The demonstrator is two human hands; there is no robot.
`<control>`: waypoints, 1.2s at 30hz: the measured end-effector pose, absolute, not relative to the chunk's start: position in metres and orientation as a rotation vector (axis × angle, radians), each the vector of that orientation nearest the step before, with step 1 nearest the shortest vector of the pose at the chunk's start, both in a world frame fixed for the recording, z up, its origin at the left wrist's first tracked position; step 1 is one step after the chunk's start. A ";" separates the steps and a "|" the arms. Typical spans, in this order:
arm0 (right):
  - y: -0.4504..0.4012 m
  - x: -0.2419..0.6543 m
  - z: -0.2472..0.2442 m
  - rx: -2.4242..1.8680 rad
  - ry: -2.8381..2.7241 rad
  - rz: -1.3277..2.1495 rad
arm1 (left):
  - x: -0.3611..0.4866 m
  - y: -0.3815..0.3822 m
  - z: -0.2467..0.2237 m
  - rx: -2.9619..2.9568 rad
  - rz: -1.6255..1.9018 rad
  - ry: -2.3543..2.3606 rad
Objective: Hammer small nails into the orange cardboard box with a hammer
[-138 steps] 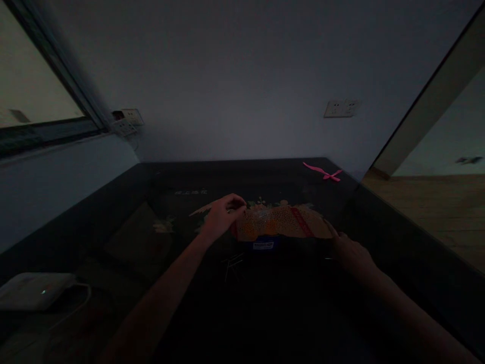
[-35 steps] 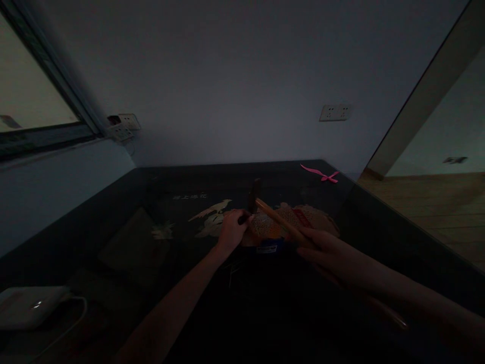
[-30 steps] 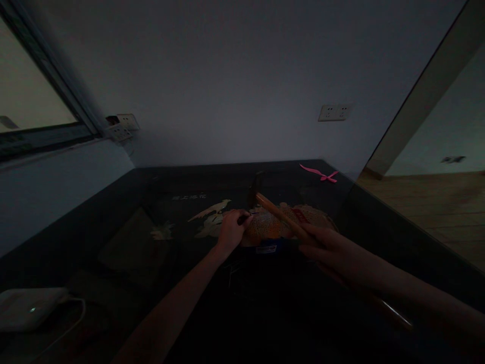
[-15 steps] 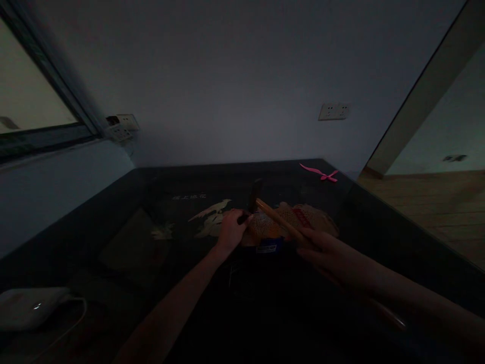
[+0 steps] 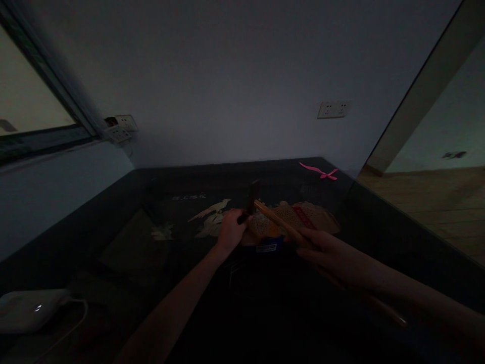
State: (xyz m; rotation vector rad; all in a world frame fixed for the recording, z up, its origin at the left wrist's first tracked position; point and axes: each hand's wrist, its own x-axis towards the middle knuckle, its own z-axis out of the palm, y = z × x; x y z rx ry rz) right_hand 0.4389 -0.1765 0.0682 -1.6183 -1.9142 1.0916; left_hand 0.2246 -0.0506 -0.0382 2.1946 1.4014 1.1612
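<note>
In my right hand (image 5: 322, 247) is the wooden handle of a hammer (image 5: 278, 221); its far end sticks out below my wrist. The dark hammer head (image 5: 253, 194) points up and away from me. My left hand (image 5: 231, 230) is closed at the lower end of the head, with a dark tip showing by the thumb. Beneath the hammer lies a yellowish-brown patterned packet (image 5: 318, 215) with a red band and a blue label at its near edge. Its contents are too dim to make out.
The dark, glossy table (image 5: 265, 308) carries a pale bird picture (image 5: 212, 215) and writing. A pink ribbon-like strip (image 5: 322, 174) lies at the far right corner. A white box with a cable (image 5: 34, 308) sits at near left. A wall (image 5: 227, 86) stands behind the table.
The hammer head has shifted very slightly left and the handle's near end has dipped a little. Both hands keep their grip in nearly the same place.
</note>
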 end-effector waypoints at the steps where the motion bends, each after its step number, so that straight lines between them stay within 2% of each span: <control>1: -0.177 0.439 0.070 -1.610 -1.902 1.103 | 0.225 -0.051 -0.038 2.183 1.164 1.396; 19: -0.178 0.438 0.077 -1.580 -1.852 1.073 | 0.226 -0.051 -0.039 2.158 1.193 1.312; 36: -0.196 0.457 0.048 -1.551 -1.618 1.174 | 0.224 -0.054 -0.029 2.250 1.134 1.348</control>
